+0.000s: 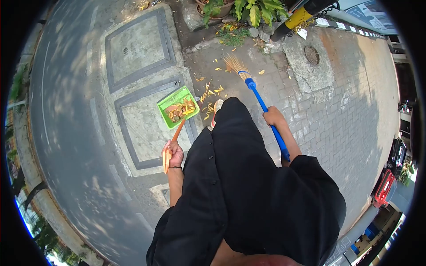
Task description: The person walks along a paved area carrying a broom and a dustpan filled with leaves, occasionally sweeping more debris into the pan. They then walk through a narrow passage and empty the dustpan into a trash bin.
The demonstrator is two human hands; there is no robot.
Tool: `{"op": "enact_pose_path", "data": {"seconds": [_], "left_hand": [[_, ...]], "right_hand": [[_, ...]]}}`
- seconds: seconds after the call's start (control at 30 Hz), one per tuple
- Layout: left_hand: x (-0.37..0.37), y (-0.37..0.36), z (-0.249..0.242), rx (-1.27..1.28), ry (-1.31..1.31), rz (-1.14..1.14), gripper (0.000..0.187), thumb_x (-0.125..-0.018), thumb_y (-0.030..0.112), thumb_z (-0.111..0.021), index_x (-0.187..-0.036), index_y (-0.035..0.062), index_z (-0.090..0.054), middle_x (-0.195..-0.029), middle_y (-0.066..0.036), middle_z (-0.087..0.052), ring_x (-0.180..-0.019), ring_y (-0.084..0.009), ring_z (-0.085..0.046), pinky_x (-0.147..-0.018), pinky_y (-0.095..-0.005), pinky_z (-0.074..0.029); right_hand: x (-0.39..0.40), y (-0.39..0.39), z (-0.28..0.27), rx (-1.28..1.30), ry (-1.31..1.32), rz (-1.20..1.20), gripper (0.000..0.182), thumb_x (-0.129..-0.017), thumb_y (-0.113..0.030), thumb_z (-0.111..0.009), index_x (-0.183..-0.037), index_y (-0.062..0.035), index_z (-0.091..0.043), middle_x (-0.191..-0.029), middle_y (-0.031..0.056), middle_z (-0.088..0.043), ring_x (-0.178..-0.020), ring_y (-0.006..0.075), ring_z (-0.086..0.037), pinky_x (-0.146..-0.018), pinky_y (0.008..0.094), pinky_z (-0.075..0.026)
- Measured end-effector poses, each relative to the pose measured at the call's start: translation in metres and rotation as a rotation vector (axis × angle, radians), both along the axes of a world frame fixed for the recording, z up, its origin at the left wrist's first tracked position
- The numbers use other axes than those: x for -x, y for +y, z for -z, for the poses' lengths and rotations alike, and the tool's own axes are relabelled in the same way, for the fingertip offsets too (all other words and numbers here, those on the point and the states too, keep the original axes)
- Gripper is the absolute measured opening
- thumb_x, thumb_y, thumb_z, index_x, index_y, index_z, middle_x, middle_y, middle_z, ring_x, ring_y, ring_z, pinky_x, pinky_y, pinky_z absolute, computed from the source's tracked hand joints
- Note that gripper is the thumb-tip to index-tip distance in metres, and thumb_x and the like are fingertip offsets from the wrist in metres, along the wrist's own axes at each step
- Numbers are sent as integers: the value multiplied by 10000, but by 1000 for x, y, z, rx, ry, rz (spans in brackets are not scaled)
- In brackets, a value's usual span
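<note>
My left hand [174,154] is closed round the orange handle of a green dustpan [162,106], which holds yellow and brown leaves [182,109]. The dustpan is over the concrete slab at its right edge. My right hand [274,116] grips the blue handle of a broom [259,98]. The broom's straw bristles [234,64] point up and left, near the paving. Between the broom and the dustpan, loose yellow leaves [210,107] and a few brown bits lie scattered on the ground.
Potted plants [254,12] and a yellow-and-black post [298,18] with a chain stand at the top. A round manhole [312,55] is set in concrete at the upper right. The asphalt road [66,111] runs along the left. A red car [384,188] is at the far right.
</note>
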State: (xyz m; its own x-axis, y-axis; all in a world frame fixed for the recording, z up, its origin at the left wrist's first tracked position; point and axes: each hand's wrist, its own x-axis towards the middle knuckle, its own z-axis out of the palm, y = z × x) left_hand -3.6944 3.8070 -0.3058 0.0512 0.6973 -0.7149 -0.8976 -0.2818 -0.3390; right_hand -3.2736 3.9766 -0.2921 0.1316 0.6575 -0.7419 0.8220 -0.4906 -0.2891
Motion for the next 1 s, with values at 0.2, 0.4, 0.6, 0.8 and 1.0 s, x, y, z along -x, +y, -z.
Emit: {"op": "enact_pose_path", "data": {"seconds": [0.2,0.4,0.6,0.8,1.0], "left_hand": [[-48,7,-43,91,121,19,99,-872,52,-393,-796,-12,-387,-548,-10,-360,-424,-84,-333,-369,-203,-263],[-91,32,-51,252,96,-70,150,-869,48,-398,-892,-100,-408,-549,-25,-382,-415,-85,-355,-360,-199,-261],[-148,111,-61,354,147,-170,121,-875,48,-387,-793,-39,-397,-551,-22,-383,-433,-97,-386,-374,-209,-268],[-178,154,-65,365,12,-412,231,-898,114,-375,-679,40,-373,-517,-21,-366,-414,-114,-372,-378,-218,-268],[-171,168,-77,310,-161,-505,251,-870,122,-450,-635,64,-385,-524,-12,-402,-418,-93,-400,-378,-216,-282]], "right_hand": [[-2,172,24,-149,-102,-186,237,-713,-94,-476,-724,113,-591,-629,243,-600,-604,332,-635,-588,404,-504],[40,313,126,-140,-126,-407,293,-727,-85,-495,-939,94,-587,-941,246,-613,-918,324,-610,-777,389,-491],[31,224,139,105,76,-715,262,-778,-122,-523,-929,73,-611,-993,263,-592,-931,366,-594,-791,397,-493],[-42,291,8,333,133,-584,272,-772,-124,-518,-929,84,-597,-930,272,-604,-920,366,-595,-789,411,-483],[12,389,86,78,-1,-737,262,-821,-119,-486,-987,60,-581,-986,257,-601,-928,362,-601,-781,414,-493]]}}
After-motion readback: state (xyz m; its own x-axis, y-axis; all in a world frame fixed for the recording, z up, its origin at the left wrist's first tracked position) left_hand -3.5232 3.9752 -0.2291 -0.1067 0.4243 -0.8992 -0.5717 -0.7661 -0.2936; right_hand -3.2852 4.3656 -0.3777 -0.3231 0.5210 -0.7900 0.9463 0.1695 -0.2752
